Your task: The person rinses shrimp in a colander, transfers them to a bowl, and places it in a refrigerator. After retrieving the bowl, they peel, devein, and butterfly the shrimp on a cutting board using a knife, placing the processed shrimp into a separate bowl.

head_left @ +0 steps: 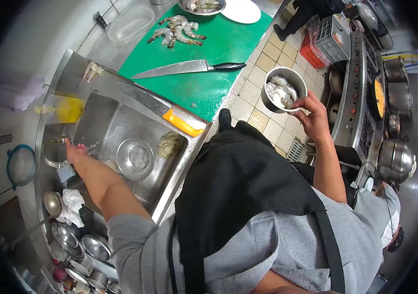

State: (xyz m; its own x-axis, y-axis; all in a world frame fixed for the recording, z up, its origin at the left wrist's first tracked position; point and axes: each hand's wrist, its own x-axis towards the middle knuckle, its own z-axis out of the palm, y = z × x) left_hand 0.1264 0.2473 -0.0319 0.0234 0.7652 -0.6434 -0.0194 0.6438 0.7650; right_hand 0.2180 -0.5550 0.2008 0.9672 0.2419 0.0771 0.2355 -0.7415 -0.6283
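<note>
My right hand (312,116) grips the rim of a round metal container (270,104), thumb and fingers pinched on its edge. Inside lie pale, wet pieces of seafood (281,92), which look like shrimp. Over the left side of the sink (102,117), my left hand (75,152) reaches to the curved metal faucet (51,156). One digit touches or nearly touches the spout, with the other fingers apart from it. Below and to the right, a metal bowl (135,159) sits in the basin with water in it. A greyish crumpled cloth-like thing (170,144) rests in the basin's corner.
On the green cutting board (170,93) lie several raw shrimp (182,32) and a black-handled knife (189,67). An orange-handled knife (182,122) lies along the sink's edge. Stoves (353,93) and crates (329,41) stand at right. Other people are nearby at upper and lower right.
</note>
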